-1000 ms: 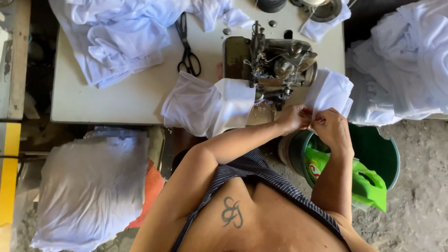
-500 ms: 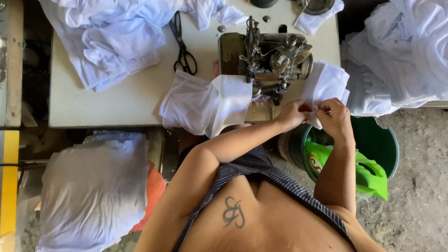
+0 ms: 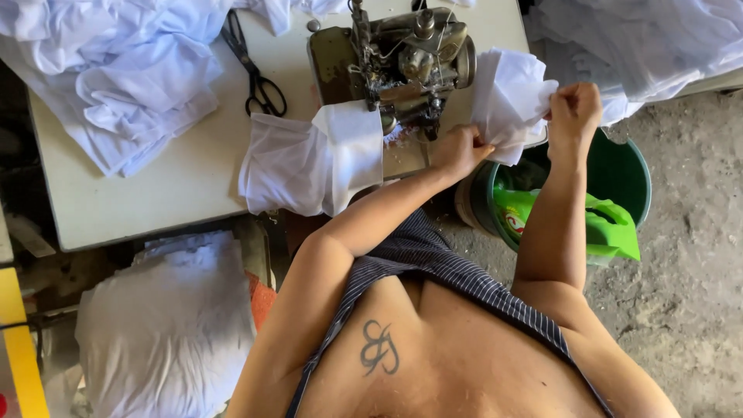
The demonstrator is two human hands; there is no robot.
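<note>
My left hand [image 3: 458, 149] and my right hand [image 3: 573, 108] both pinch one white cloth piece [image 3: 505, 91] just right of a worn metal sewing machine [image 3: 402, 58]. The left hand grips the cloth's lower edge near the machine's base. The right hand is fisted on the upper right edge and holds it stretched. A second folded white cloth [image 3: 309, 162] lies on the table [image 3: 155, 201], left of the machine and under its needle side.
Black scissors [image 3: 257, 77] lie left of the machine beside a heap of white garments [image 3: 116, 77]. More white fabric [image 3: 642, 46] is piled at the top right. A green bucket [image 3: 628, 174] with a green bag [image 3: 611, 232] stands below my right arm. A white bundle [image 3: 170, 325] sits lower left.
My hands have drawn apart along the cloth: the right hand rose up and to the right, and the left stayed low by the machine. The view has tilted closer to the table.
</note>
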